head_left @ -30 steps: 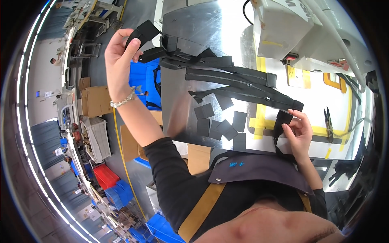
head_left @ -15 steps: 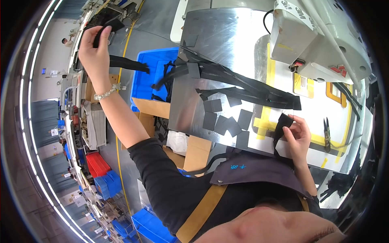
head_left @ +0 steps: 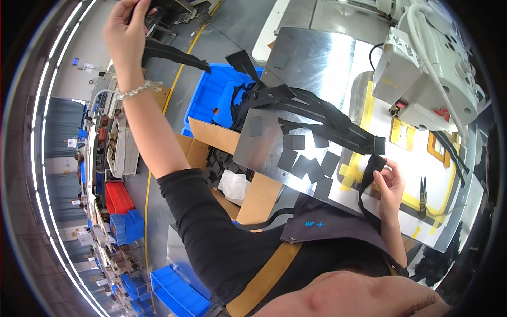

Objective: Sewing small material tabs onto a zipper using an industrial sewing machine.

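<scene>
My left hand (head_left: 127,39) is stretched far out at the upper left, its thumb and fingers closed on a black fabric strip. The picture's edge cuts off part of this grip. A black strip (head_left: 171,54) trails from behind that hand towards the blue bin. Over the front of the metal worktop, my right hand (head_left: 390,182) pinches the end of another black fabric strip (head_left: 374,166), whose length hangs down by my apron. Just beyond it, a bundle of long black strips (head_left: 327,113) lies across the worktop. Small black squares (head_left: 301,166) are scattered left of my right hand.
A blue bin (head_left: 206,98) and an open cardboard box (head_left: 259,198) with black pieces stand left of the metal worktop (head_left: 311,53). Thread snips (head_left: 423,195) lie on the right, under a white machine head (head_left: 404,61). A yellow-taped template (head_left: 364,113) covers the worktop's right part.
My left hand has moved farther up towards the picture's top edge, with its strip. The worktop appears shifted down and right. A strip end now stands raised over the bin; my right hand keeps its pinch.
</scene>
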Tool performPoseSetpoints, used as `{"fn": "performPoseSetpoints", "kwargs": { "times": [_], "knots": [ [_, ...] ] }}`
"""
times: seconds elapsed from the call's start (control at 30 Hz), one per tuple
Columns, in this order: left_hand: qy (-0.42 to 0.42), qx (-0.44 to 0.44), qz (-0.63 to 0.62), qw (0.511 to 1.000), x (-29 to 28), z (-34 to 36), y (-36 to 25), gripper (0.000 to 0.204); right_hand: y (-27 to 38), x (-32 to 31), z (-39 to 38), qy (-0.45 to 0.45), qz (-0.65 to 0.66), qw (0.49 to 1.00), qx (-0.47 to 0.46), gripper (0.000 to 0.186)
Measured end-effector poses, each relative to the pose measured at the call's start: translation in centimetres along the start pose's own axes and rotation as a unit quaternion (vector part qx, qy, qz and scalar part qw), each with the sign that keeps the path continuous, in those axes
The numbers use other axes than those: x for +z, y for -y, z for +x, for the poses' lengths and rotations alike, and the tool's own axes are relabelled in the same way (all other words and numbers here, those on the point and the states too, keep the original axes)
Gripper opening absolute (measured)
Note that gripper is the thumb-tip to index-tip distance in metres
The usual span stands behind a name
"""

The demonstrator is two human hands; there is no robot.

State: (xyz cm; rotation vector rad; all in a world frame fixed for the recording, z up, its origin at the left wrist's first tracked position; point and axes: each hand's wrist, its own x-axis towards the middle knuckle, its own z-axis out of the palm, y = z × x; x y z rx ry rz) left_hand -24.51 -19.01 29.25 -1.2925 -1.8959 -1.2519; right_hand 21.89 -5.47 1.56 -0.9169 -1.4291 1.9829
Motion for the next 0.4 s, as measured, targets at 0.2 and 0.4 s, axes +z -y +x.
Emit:
{"fn": "performPoseSetpoints", "kwargs": {
  "times": [0.2,0.4],
  "knots": [
    [0.095,-0.149,-0.193,0.965,1.5,-6.1,-3.4,0.012,-0.9,-0.6,-0.7,-0.014,-0.008,1.000,0.000,0.032],
    [0.108,-0.319,-0.398,0.853,5.1,-17.1,-8.1,0.022,-1.8,-0.4,-0.8,-0.018,-0.017,0.999,-0.033,0.033]
  ]
}}
